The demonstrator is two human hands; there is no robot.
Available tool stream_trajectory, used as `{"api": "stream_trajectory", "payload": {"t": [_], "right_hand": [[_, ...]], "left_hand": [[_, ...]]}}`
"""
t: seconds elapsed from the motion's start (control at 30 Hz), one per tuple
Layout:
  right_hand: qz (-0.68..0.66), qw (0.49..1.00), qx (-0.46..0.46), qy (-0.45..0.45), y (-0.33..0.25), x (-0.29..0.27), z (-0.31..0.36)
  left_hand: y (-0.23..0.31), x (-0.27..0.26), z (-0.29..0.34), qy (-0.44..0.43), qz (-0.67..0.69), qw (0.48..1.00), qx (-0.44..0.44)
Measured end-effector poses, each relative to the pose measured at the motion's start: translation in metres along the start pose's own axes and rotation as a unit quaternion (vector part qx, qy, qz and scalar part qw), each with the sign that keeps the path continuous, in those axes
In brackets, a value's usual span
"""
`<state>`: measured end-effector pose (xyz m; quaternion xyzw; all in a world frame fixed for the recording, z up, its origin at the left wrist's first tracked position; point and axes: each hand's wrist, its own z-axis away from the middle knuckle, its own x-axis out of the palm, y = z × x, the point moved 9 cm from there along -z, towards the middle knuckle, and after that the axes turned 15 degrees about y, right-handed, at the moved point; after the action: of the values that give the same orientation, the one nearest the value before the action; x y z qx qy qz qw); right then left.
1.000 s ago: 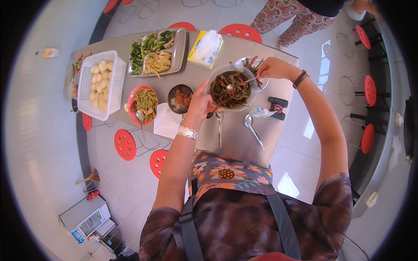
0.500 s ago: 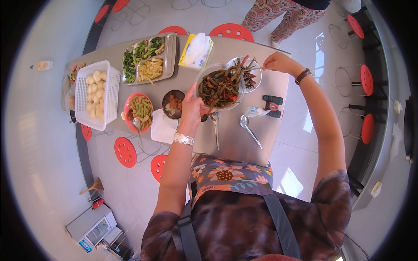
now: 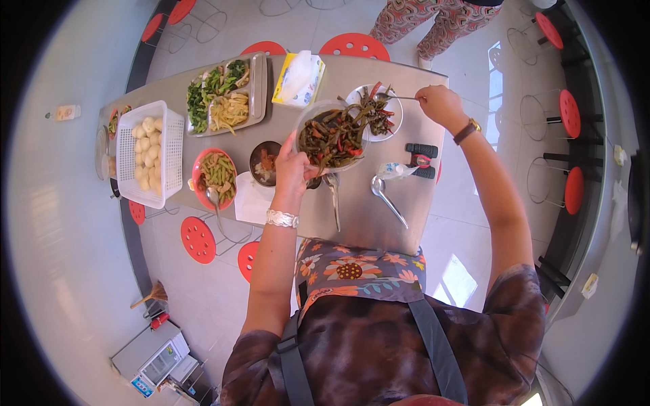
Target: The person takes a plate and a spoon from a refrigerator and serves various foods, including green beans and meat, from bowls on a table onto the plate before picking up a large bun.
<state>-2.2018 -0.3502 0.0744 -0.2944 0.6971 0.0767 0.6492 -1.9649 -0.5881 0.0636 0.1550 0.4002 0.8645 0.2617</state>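
My left hand point(image 3: 292, 166) holds a clear plastic bowl point(image 3: 310, 115) by its near left side. Dark cooked greens point(image 3: 330, 141) with bits of red pepper fill it. The bowl is raised over the table against a white plate point(image 3: 399, 116), where a heap of similar greens point(image 3: 379, 118) lies. My right hand point(image 3: 441, 107) is closed on the end of a metal spoon point(image 3: 406, 99), whose head lies at the greens on the plate. Nearer me, a shiny metal spoon point(image 3: 388, 199) and another metal utensil point(image 3: 336, 199) rest on the table.
To the left stand a metal tray point(image 3: 258, 88) of vegetables, a white basket point(image 3: 175, 159) of pale round buns, an orange bowl point(image 3: 198, 189) of green beans and a dark bowl point(image 3: 256, 157). A tissue box point(image 3: 292, 95) sits behind; a black-and-red object point(image 3: 423, 161) lies right. Another person's legs point(image 3: 433, 27) are beyond.
My right hand and the spoon have shifted slightly right, and the spoon's head now lies over the plate's greens. The bowl in my left hand has moved a little left, away from the plate.
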Motion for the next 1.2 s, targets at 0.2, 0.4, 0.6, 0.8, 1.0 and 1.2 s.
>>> {"api": "stream_trajectory", "payload": {"t": [0.2, 0.4, 0.6, 0.8, 1.0, 1.2], "right_hand": [[-0.114, 0.987, -0.077, 0.081, -0.07, -0.066, 0.021], [-0.088, 0.969, -0.21, 0.097, -0.104, -0.04, 0.034], [-0.036, 0.958, -0.273, 0.084, -0.109, -0.046, 0.034], [-0.021, 0.961, -0.261, 0.093, -0.089, -0.052, 0.031], [0.013, 0.977, -0.189, 0.094, -0.065, -0.049, 0.021], [-0.069, 0.982, -0.122, 0.123, -0.071, -0.038, 0.015]], "left_hand": [[0.001, 0.001, -0.006, 0.001, -0.009, 1.0, -0.003], [0.001, 0.007, -0.008, -0.005, -0.019, 1.0, 0.009], [0.004, 0.011, -0.005, 0.002, -0.027, 0.999, 0.029], [0.004, 0.007, -0.005, 0.022, -0.054, 0.998, 0.033], [0.003, 0.008, -0.007, 0.018, -0.039, 0.999, 0.03], [0.001, 0.006, -0.003, 0.019, -0.025, 0.999, 0.025]]}}
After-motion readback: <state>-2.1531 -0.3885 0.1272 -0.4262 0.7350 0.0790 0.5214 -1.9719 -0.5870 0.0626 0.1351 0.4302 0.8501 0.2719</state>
